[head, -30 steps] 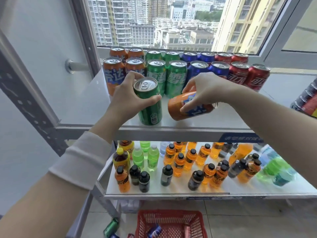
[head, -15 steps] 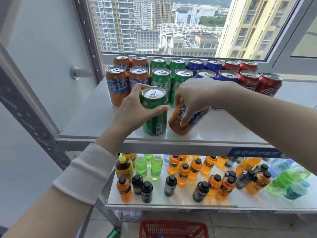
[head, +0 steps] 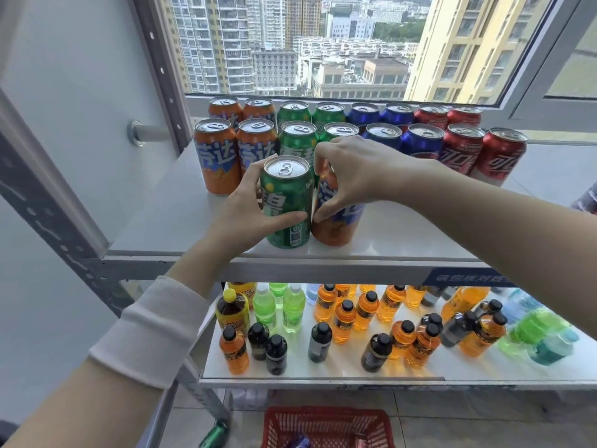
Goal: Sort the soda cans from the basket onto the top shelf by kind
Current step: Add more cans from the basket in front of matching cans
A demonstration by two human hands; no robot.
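Note:
On the white top shelf [head: 168, 227] my left hand [head: 245, 211] grips a green soda can [head: 286, 202] standing upright near the front edge. Right beside it, my right hand [head: 358, 173] holds an orange soda can [head: 336, 221] from above, nearly upright and touching the green one. Behind them stand two rows of cans by colour: orange cans [head: 216, 153] at the left, then green cans [head: 297, 137], blue cans [head: 420, 140] and red cans [head: 500, 153]. The red basket [head: 326, 425] sits on the floor at the bottom edge, with a few cans partly visible inside.
The lower shelf [head: 323, 373] carries several orange, green, dark and clear bottles. A green can [head: 216, 434] lies on the floor left of the basket. A grey metal upright [head: 48, 215] runs along the left. A window [head: 323, 43] is behind the cans.
My right hand has turned the orange can from lying sideways to nearly upright and set it down next to the green can. My left hand keeps its grip on the green can.

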